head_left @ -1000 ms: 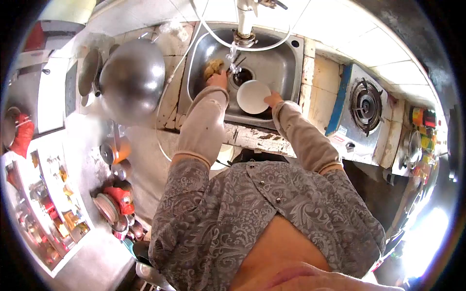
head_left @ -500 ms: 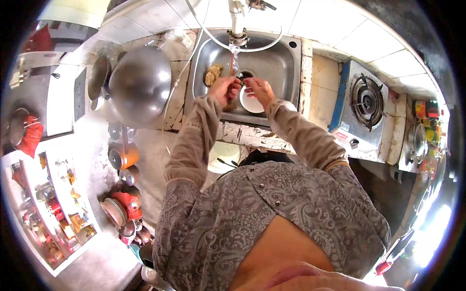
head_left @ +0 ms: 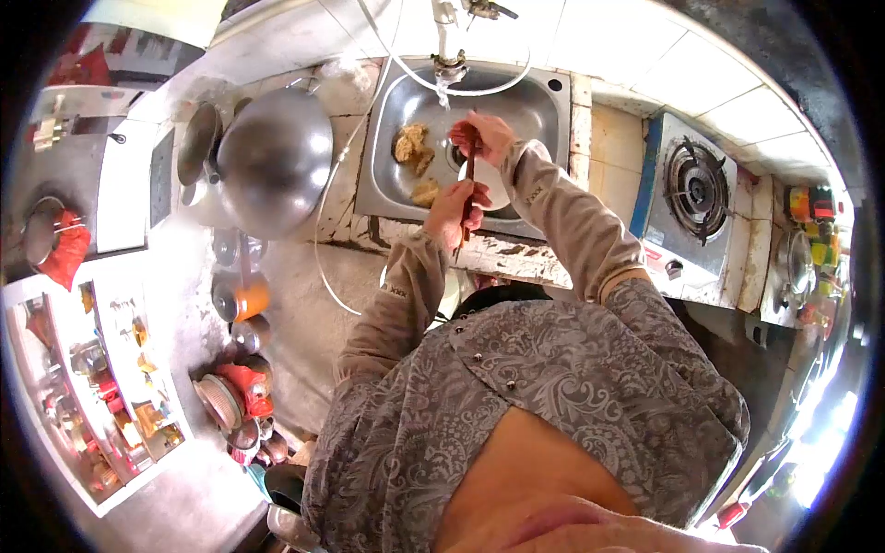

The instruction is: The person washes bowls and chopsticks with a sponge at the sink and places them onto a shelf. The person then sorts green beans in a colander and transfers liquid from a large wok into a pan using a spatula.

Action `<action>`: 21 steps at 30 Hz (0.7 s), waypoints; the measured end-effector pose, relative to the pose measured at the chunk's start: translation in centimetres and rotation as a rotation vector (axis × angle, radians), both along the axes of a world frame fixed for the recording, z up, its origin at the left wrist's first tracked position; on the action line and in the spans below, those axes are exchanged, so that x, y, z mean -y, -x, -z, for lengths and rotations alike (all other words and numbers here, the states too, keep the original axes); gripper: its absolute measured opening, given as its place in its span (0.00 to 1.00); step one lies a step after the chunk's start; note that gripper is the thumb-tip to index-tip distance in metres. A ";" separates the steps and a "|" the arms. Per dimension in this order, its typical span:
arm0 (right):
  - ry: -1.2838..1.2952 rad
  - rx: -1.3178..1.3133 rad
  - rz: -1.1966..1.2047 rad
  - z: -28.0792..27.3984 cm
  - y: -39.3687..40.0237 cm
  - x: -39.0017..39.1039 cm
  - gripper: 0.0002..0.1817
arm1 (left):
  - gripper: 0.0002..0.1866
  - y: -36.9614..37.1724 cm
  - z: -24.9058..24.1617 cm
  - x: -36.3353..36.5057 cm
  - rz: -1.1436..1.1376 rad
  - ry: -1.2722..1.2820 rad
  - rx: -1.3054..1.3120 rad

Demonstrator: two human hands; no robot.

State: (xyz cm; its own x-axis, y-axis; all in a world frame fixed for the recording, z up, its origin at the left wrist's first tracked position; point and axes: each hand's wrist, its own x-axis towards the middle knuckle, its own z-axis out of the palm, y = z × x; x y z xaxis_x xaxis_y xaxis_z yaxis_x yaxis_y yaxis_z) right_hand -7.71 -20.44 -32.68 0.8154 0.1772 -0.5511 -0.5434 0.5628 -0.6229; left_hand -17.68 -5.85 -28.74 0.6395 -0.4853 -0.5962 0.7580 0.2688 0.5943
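My left hand (head_left: 452,210) is closed around the lower part of a few brown chopsticks (head_left: 469,170), over the front rim of the sink (head_left: 369,205). Further up, the fingers of my right hand (head_left: 489,136) are wrapped round the other end of the chopsticks. Partly hidden under my right forearm, a white bowl (head_left: 496,191) sits in the basin. To the left of my hands lies a tan, rough clump like a loofah scrubber (head_left: 413,147), with a smaller tan piece (head_left: 426,192) nearer the front. A little water shows at the tap (head_left: 449,69).
A large wok (head_left: 275,161) rests on the left of the counter, and a gas stove (head_left: 693,194) on the right. A white hose (head_left: 343,152) loops from the tap across the counter's left side. Jars (head_left: 241,300) stand further left.
My left hand has come down toward the sink's front edge, while my right hand has shifted up. The chopsticks now lie stretched between them. More of the tan clump shows.
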 end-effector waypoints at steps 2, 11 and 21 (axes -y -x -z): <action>0.102 0.086 -0.129 -0.4 1.0 -1.2 0.14 | 0.11 -0.1 -0.2 -0.1 -0.083 -0.059 0.051; 0.666 0.340 0.063 -0.4 9.5 -5.0 0.15 | 0.09 -2.6 2.5 1.7 -0.528 -0.181 0.323; 1.399 0.797 -0.011 3.7 9.5 0.4 0.15 | 0.06 -4.0 3.9 5.1 -0.570 -0.288 0.295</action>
State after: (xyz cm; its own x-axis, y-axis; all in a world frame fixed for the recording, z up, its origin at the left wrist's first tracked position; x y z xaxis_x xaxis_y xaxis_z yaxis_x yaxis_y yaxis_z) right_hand -17.25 -20.87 -36.41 0.9618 -0.0684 0.2650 0.1544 -0.6639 -0.7317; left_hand -13.70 -10.94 -32.69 0.9023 0.1244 -0.4128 0.3419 0.3770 0.8608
